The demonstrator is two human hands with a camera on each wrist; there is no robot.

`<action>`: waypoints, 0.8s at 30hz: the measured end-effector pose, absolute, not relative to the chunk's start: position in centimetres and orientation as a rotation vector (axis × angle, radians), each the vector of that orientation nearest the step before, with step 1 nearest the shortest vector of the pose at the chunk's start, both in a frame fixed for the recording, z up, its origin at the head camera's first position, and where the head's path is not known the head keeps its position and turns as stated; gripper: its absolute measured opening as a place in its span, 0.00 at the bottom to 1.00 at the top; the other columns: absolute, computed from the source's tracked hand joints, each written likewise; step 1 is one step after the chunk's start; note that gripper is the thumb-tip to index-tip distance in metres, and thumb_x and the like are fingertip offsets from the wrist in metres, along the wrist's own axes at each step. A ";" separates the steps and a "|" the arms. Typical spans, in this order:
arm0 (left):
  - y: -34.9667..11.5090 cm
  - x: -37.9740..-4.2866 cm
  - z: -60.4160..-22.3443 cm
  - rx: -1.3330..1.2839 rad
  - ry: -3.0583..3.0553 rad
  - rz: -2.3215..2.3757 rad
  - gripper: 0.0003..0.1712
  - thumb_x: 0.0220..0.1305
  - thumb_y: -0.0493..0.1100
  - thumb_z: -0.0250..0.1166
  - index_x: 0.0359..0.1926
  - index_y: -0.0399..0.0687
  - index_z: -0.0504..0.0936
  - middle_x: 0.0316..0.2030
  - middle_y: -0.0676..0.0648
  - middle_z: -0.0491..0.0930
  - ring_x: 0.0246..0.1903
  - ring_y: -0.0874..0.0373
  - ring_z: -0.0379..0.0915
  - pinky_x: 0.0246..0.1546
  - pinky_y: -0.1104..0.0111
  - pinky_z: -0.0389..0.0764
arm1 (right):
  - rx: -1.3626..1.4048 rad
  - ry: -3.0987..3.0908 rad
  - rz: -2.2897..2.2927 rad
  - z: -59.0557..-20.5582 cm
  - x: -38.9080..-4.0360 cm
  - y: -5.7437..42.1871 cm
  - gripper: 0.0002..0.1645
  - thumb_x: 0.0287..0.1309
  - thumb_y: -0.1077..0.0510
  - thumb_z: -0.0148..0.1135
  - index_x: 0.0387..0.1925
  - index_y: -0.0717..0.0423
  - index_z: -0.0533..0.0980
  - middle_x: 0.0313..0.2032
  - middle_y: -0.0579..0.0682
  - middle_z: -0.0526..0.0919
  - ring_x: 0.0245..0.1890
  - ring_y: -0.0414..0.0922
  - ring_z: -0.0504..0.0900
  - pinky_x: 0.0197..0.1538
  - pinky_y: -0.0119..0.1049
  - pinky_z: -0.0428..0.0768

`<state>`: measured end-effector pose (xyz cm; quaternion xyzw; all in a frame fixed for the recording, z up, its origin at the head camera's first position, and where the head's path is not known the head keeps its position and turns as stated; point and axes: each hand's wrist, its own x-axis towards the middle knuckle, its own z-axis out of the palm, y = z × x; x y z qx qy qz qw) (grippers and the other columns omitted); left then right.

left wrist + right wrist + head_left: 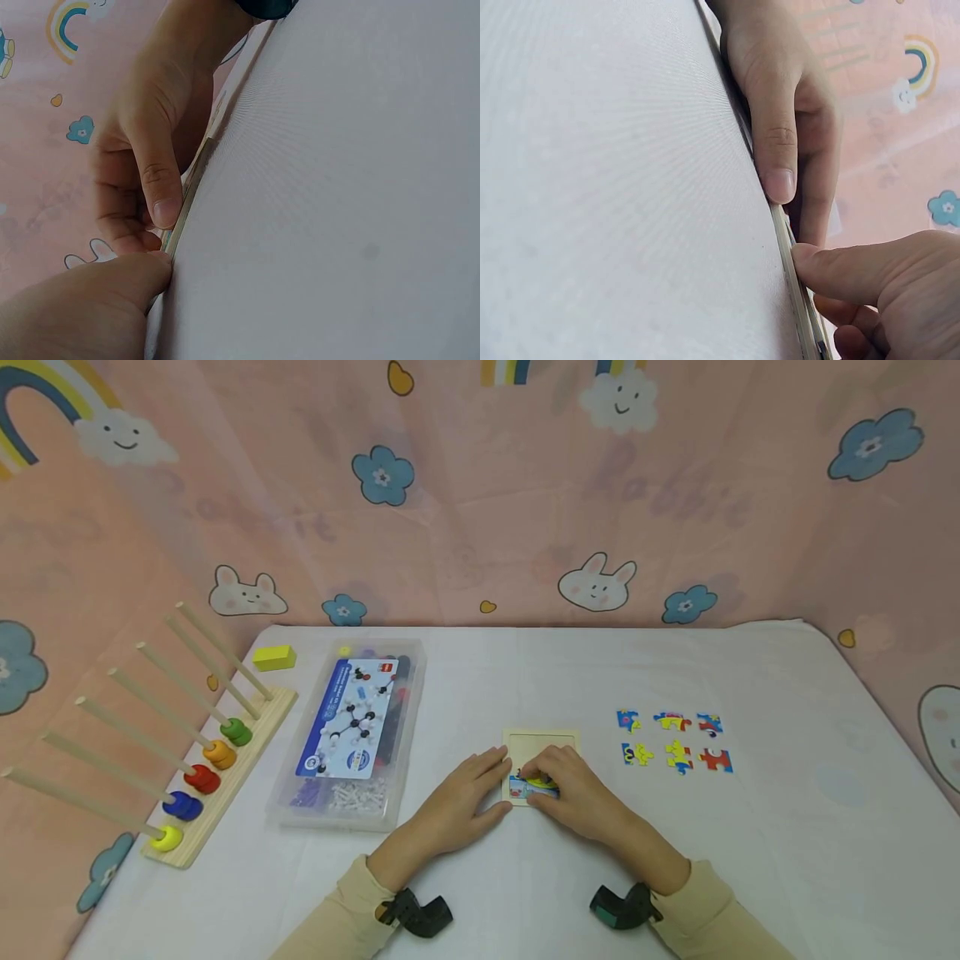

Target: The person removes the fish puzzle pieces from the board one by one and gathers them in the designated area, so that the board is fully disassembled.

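Note:
A small wooden puzzle tray (542, 742) lies flat on the table, with colourful jigsaw pieces in its lower part. My left hand (467, 802) rests at the tray's left side, its fingers extended and its fingertips at the edge. Over the lower part of the tray, my right hand (581, 795) has its thumb and bent fingers around a jigsaw piece (542, 783) in yellow and blue, partly hidden by the fingers. In the right wrist view, the left thumb (781, 184) touches the tray's thin edge (786, 247).
Several loose jigsaw pieces (677, 722) lie in two rows to the right. On the left stand a clear plastic case (408, 727) with a molecule-model label and a wooden peg rack (255, 739) with coloured rings. Behind them sits a yellow block (274, 657).

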<state>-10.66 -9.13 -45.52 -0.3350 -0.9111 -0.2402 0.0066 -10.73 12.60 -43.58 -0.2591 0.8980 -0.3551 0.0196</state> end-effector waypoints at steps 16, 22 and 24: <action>-9.1 -10.6 -45.4 -1.044 -2.853 -0.743 0.32 0.66 0.51 0.59 0.66 0.41 0.68 0.69 0.45 0.62 0.70 0.54 0.55 0.71 0.61 0.56 | -0.703 2.821 -0.970 -42.9 -10.6 11.4 0.24 0.50 0.63 0.68 0.52 0.61 0.77 0.41 0.46 0.73 0.35 0.37 0.70 0.39 0.29 0.76; -9.1 -10.6 -45.4 -1.037 -2.858 -0.751 0.32 0.66 0.51 0.60 0.66 0.41 0.68 0.69 0.45 0.62 0.70 0.54 0.55 0.71 0.61 0.55 | -0.639 2.804 -1.020 -43.1 -10.6 11.4 0.24 0.49 0.63 0.69 0.51 0.59 0.77 0.40 0.46 0.74 0.35 0.37 0.70 0.39 0.29 0.75; -9.1 -10.6 -45.4 -1.034 -2.858 -0.754 0.32 0.66 0.51 0.60 0.66 0.41 0.68 0.69 0.45 0.62 0.70 0.54 0.55 0.71 0.62 0.55 | -0.609 2.781 -1.049 -43.3 -10.7 11.5 0.23 0.50 0.63 0.69 0.50 0.59 0.77 0.39 0.46 0.74 0.35 0.38 0.70 0.40 0.29 0.75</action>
